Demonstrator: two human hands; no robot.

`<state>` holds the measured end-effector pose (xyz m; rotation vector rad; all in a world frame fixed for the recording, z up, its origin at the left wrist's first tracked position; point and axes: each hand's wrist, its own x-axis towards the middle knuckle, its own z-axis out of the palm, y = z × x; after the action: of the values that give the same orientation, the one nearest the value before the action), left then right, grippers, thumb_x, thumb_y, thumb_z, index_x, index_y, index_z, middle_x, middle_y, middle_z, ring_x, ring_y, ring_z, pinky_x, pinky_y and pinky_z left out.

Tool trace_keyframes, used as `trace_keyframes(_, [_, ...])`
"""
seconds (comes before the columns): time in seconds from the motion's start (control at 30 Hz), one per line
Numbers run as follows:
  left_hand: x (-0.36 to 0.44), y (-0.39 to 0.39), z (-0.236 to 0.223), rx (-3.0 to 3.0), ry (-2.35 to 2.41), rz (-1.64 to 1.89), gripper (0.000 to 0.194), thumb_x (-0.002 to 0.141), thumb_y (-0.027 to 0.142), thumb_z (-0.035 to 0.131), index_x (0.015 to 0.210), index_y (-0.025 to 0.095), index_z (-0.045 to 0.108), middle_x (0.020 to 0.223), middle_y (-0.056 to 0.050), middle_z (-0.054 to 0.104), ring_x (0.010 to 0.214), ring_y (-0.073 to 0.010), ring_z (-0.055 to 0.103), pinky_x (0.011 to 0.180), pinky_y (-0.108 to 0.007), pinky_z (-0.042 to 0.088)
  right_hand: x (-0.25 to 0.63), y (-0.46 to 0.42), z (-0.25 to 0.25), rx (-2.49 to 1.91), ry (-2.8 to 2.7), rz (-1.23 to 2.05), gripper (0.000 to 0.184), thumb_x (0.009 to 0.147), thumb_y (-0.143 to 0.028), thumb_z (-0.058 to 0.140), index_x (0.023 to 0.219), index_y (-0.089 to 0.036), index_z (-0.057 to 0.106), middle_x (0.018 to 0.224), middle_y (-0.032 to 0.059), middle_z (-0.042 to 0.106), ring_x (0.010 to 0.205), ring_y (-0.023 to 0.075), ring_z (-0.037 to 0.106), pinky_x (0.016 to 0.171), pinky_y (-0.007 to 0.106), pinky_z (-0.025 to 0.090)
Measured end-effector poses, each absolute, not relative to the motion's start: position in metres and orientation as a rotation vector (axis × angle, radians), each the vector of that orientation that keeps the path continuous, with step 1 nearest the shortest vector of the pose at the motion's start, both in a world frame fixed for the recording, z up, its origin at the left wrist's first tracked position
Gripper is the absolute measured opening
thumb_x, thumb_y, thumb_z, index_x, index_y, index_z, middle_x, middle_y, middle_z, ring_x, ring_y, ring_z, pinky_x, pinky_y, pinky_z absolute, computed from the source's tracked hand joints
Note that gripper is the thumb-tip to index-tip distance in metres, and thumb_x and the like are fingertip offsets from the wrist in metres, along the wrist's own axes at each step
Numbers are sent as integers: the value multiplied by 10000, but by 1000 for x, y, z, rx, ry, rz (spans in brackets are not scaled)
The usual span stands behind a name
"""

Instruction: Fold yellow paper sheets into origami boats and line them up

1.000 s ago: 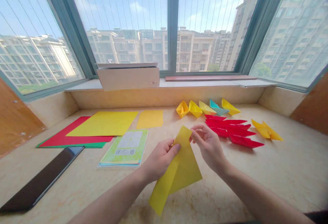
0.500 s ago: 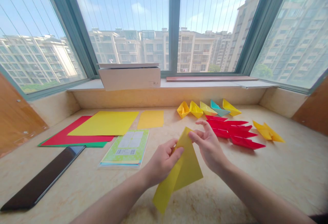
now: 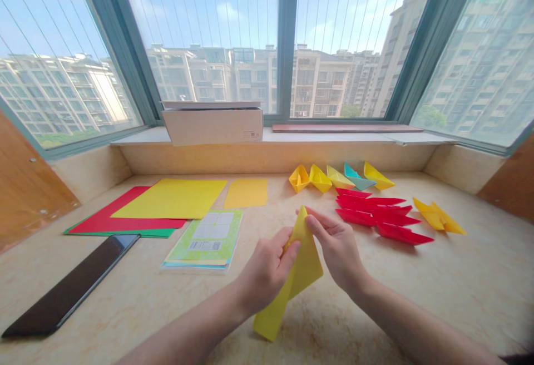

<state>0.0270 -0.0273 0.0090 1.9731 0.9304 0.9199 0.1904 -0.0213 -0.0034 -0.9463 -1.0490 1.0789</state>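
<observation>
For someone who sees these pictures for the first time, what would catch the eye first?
The eye goes first to the folded yellow paper, pinched at the centre between the left hand and the right hand. Just beyond, to the right, lie red paper boats and a row of yellow and teal paper boats. Behind them, a wide window shows apartment blocks under blue sky.

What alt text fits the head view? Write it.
The left hand and right hand pinch a folded sheet of yellow paper over a pale counter. Red paper boats and yellow paper boats lie beyond, to the right.
</observation>
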Motion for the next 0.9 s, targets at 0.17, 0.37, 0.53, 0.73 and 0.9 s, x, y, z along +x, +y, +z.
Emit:
trace_keyframes(0.17, [26, -28, 10, 2004, 916, 946, 286, 995, 364, 431, 1117, 182, 614, 713, 7, 601, 582, -119, 505, 541, -231, 339, 187, -31, -5, -910, -1254, 1084, 335, 831, -481, 698, 1071, -256, 759, 1063, 81, 758, 979, 301, 694, 807, 398, 558])
trace_keyframes(0.37, [21, -25, 12, 2072, 859, 1003, 306, 985, 359, 463, 1169, 199, 647, 919, -49, 718, 781, -180, 651, 705, -272, 483, 199, -32, -1, -703, -1454, 743, 141, 882, -265, 678, 958, -327, 780, 966, 43, 775, 959, 255, 687, 855, 419, 540])
trace_keyframes(0.53, [16, -17, 14, 2044, 1026, 1381, 413, 893, 385, 627, 1254, 189, 577, 1283, -126, 619, 1181, -271, 572, 1030, -426, 434, 220, -25, 3, -637, -1568, 11, 378, 865, -108, 651, 1093, -399, 734, 1026, 10, 767, 957, 254, 651, 851, 460, 515])
trace_keyframes(0.73, [24, -21, 13, 1624, 684, 990, 439, 894, 549, 567, 964, 119, 621, 828, -91, 688, 687, -173, 659, 641, -307, 550, 228, -14, -7, -744, -1818, -414, 406, 863, -141, 670, 1143, -433, 702, 1300, -25, 661, 1101, 250, 604, 973, 480, 441])
trace_keyframes(0.9, [27, -19, 12, 1432, 619, 876, 379, 847, 480, 675, 907, 114, 597, 765, -64, 680, 626, -150, 651, 596, -284, 538, 227, -11, -12, -749, -1996, -476, 488, 891, -111, 598, 1252, -439, 625, 1516, -34, 453, 1303, 253, 504, 1127, 528, 286])
